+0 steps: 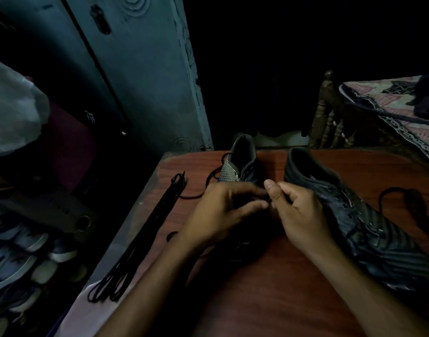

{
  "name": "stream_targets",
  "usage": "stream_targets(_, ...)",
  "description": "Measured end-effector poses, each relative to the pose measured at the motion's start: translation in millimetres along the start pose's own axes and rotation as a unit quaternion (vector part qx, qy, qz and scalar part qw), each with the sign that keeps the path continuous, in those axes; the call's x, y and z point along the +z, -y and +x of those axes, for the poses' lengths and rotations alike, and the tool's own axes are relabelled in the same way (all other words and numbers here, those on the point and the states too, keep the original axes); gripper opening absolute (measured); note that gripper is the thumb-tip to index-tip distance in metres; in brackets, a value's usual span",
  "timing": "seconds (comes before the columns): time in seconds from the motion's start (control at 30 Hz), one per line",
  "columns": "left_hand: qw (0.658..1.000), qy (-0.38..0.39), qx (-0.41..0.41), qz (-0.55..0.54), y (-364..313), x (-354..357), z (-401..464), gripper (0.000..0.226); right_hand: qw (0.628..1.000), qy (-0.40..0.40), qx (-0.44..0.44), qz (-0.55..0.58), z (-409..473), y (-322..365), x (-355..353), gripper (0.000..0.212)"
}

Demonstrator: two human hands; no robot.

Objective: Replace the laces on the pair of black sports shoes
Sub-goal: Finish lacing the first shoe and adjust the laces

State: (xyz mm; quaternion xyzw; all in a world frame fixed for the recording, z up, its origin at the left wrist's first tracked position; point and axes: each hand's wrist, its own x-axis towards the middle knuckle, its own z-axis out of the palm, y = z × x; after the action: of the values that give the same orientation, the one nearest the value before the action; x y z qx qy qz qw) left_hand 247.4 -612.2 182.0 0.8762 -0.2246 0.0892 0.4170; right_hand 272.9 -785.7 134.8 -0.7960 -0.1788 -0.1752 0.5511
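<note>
Two black sports shoes stand on a reddish wooden table [269,288]. The left shoe [240,166] is mostly covered by my hands; only its heel and striped side show. The right shoe [354,215] lies to the right, toe toward me. My left hand [223,210] and my right hand [298,215] meet over the left shoe's lace area, fingers pinched together, apparently on a black lace that I cannot see clearly. A loose black lace [208,188] trails left of that shoe. Another lace [403,203] curls beside the right shoe. A bundle of spare black laces [147,229] lies along the table's left edge.
A blue-grey cupboard door [135,69] rises at the back left. Several shoes [26,259] are piled on the floor at the left. A bed with a patterned cover [391,105] stands at the back right. The room is dim.
</note>
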Motion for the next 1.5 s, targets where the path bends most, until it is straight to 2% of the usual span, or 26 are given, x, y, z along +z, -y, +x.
stream_targets(0.17,0.989,-0.087,-0.026,-0.112,32,0,-4,0.013,1.000,-0.003,-0.004,-0.026,1,-3,0,0.057)
stream_targets(0.3,0.984,-0.120,-0.052,-0.120,47,1,-8,0.020,1.000,0.012,-0.007,-0.014,1,-5,3,0.056)
stream_targets(0.47,0.978,-0.147,-0.073,-0.127,49,-7,-8,0.015,1.000,0.024,0.012,0.002,0,-8,4,0.043)
stream_targets(0.67,0.968,-0.182,-0.112,-0.135,62,-2,-4,0.012,0.998,0.036,0.003,-0.045,0,-6,6,0.010)
stream_targets(0.73,0.959,-0.210,-0.118,-0.152,64,-1,-3,0.015,0.998,0.037,0.002,-0.055,-1,-6,7,0.006)
stream_targets(0.8,0.955,-0.221,-0.121,-0.155,65,-2,-2,0.018,0.996,0.039,-0.015,-0.081,2,-5,8,0.011)
stream_targets(0.93,0.960,-0.204,-0.127,-0.141,62,-3,-1,0.013,0.969,0.140,-0.056,-0.195,21,4,14,0.037)
stream_targets(1.03,0.962,-0.193,-0.135,-0.138,60,-2,-2,0.020,0.948,0.181,-0.052,-0.258,30,7,21,0.042)
stream_targets(1.27,0.965,-0.150,-0.177,-0.123,62,-2,-1,0.011,0.973,0.122,-0.037,-0.191,29,0,19,0.023)
stream_targets(1.5,0.978,-0.126,-0.148,-0.081,66,7,2,0.018,0.984,0.103,-0.028,-0.144,25,-1,18,0.025)
